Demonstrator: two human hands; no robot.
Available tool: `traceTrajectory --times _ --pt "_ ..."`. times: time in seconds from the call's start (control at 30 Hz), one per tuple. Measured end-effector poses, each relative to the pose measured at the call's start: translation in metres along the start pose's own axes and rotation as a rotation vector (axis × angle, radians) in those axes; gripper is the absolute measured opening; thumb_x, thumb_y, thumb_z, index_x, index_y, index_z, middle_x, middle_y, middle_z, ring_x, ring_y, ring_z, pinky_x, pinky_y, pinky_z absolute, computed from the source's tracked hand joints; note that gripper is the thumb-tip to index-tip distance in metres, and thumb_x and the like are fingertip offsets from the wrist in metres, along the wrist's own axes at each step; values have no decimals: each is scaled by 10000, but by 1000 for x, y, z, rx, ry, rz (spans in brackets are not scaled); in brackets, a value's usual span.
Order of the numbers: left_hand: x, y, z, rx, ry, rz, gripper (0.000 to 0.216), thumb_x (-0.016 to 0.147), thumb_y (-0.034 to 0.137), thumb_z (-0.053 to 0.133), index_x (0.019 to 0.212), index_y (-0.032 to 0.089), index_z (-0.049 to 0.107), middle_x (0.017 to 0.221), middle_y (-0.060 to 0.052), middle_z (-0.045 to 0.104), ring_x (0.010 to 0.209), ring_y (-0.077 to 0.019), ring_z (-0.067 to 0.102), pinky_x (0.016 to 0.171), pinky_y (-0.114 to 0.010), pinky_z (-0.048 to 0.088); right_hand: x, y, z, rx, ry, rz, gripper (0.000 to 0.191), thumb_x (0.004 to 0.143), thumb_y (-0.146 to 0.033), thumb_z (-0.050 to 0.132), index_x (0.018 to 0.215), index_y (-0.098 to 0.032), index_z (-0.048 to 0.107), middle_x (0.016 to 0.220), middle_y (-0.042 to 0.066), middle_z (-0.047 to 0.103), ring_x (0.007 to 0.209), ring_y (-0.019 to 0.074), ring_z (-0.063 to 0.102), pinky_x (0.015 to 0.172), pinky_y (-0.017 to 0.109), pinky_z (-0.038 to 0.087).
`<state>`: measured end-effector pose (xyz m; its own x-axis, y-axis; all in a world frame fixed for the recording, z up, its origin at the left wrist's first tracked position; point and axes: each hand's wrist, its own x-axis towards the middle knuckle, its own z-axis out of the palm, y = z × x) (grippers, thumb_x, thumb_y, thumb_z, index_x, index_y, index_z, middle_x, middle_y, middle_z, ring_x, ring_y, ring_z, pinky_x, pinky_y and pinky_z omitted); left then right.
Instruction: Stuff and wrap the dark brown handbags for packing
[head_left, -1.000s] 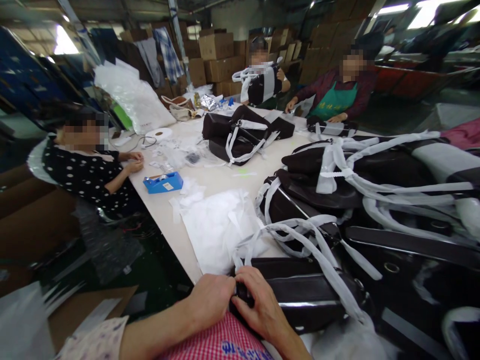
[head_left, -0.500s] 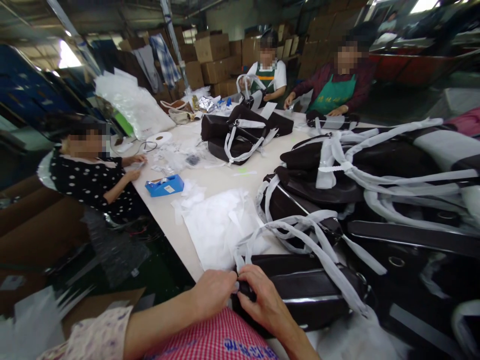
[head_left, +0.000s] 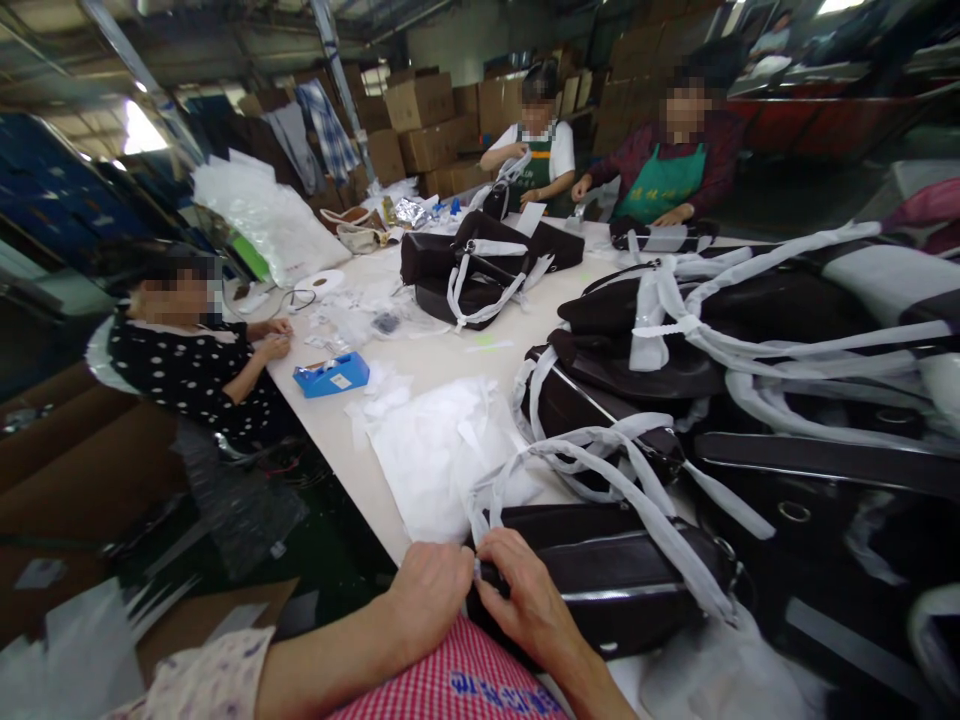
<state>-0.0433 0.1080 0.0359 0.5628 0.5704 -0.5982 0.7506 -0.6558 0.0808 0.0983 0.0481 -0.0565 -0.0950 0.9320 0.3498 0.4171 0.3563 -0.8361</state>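
Dark bag (head_left: 622,575) — long axis running left-right | right fingers (head_left: 498,546) pinch its left end | left fingers (head_left: 454,566) — hidden, can't tell

Dark bag (head_left: 592,550) – smooth, glossy; strap wrapping (head_left: 679,560) – matt, papery

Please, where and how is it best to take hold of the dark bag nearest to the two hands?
Probably by its white-wrapped strap, coming from above: it rises in a loop over the dark bag, thin enough to close a grip around. The bag itself looks bulky, and the left hand and right hand meet at one end.
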Motion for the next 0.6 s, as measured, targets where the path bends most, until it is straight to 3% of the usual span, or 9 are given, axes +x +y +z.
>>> traceTrajectory --times 0.1,0.17,0.3,0.43,0.5,0.6 --pt "6 -1 -7 -123 -1 5 270 907 122 390 1022 132 634 995 -130 695 945 -286 657 819 -395 507 1 -1 -3 16 -9 -7 167 814 -72 521 900 -216 532 910 40 594 906 200 558 814 338 507" --pt "11 -8 -10 -301 -37 12 216 871 161 441 891 130 654 878 -108 689 860 -276 646 777 -372 485 2 -1 -5 26 -20 7 179 801 -66 531 898 -217 531 907 36 592 908 200 561 808 338 508" --pt "21 -24 -10 -684 -191 20 143 763 180 506 650 153 591 585 15 520 599 -153 510 612 -259 393 -3 0 -7 -42 -13 -16 279 778 -68 580 1014 -207 532 1020 70 607 1008 225 571 863 378 525" --pt "25 -33 -4 -880 -309 -26 145 750 254 504 662 160 572 517 57 430 461 -88 362 471 -215 278 -14 -1 -5 -373 72 -237 318 857 -140 611 1166 -188 555 1230 136 606 1210 282 522 1028 518 463" --pt "26 -36 -1 -973 -387 -44 169 742 312 519 684 163 577 511 59 439 424 -79 337 431 -211 241 -17 -4 -4 -520 88 -323 280 888 -132 583 1160 -200 588 1186 107 659 1193 280 551 1070 593 402" --pt "29 -40 1 -1067 -486 -59 194 702 361 579 686 168 586 478 67 422 382 -71 298 396 -211 197 -17 -11 -4 -567 95 -348 231 900 -127 567 1120 -180 619 1050 68 721 1112 262 613 1104 629 344"
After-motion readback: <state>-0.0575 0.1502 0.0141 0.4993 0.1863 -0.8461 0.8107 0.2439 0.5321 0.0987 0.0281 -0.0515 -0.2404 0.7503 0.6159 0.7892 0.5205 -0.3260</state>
